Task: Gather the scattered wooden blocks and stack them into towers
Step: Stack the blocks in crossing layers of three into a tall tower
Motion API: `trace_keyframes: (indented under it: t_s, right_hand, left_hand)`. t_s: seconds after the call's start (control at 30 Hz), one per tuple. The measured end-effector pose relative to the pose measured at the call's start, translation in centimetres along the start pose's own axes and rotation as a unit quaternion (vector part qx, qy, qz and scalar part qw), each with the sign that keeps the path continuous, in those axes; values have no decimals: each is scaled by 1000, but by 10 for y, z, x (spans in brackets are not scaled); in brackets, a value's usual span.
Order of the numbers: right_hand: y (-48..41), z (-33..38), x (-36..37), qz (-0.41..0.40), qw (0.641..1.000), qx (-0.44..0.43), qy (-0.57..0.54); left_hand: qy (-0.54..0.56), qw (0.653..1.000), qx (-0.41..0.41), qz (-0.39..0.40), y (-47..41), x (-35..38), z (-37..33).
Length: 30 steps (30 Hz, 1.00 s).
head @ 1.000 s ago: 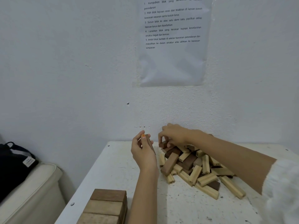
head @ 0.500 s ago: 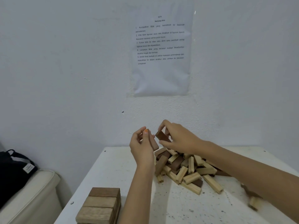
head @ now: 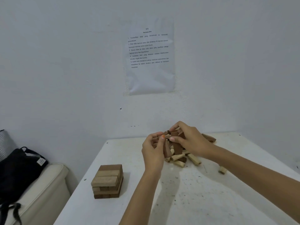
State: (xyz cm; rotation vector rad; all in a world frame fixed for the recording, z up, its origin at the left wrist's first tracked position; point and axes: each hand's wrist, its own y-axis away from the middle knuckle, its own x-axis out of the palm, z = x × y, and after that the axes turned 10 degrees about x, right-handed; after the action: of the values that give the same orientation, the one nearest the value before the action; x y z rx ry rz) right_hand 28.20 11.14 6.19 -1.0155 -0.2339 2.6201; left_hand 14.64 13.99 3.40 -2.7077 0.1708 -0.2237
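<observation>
My right hand (head: 190, 141), pinching a dark block (head: 175, 133), now meets the one my left hand (head: 153, 151) grips, just above the pile (head: 186, 159). Both look bound for the tower (head: 108, 179), leftward

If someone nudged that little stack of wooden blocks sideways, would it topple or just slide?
The stack looks squat, about as wide as tall, so it would probably slide rather than topple. Its layers seem merely laid crosswise and unjoined, so a high push might shift the top blocks off.
</observation>
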Motion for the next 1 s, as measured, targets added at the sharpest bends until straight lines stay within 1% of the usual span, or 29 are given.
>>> trace_keyframes:
  t_s: [0.1, 0.2, 0.23, 0.33, 0.43, 0.53, 0.67, 0.73, 0.9, 1.0]
  right_hand:
    - [21, -3, 3, -23, 999, 14, -31]
    - [38, -10, 7, -25, 998, 59, -28]
    - [44, -12, 8, -22, 996, 74, -43]
    - [60, -16, 14, -2, 985, 113, -133]
    - [73, -21, 20, 6, 974, 149, -169]
    - [83, -27, 26, 12, 971, 176, -161]
    - [92, -29, 26, 49, 965, 206, -157]
    - [94, -31, 25, 64, 963, 211, -155]
    - [93, -35, 31, 72, 969, 215, -100]
    - [91, -35, 33, 73, 970, 216, -87]
  left_hand:
    - [-25, 999, -8, 37, 16, -3, 0]
    - [-56, 997, -22, 55, 30, -8, 3]
    - [-64, 996, -28, 57, 34, -9, 5]
    - [-86, 994, -42, 56, 48, -13, 11]
    - [-101, 991, -62, 69, 60, -16, 16]
    - [-118, 986, -75, 87, 66, -21, 22]
    - [-152, 976, -64, 139, 68, -30, 29]
    - [-164, 973, -55, 154, 67, -34, 30]
    - [-205, 958, -46, 196, 61, -40, 33]
    - [-240, 944, -9, 224, 58, -41, 35]
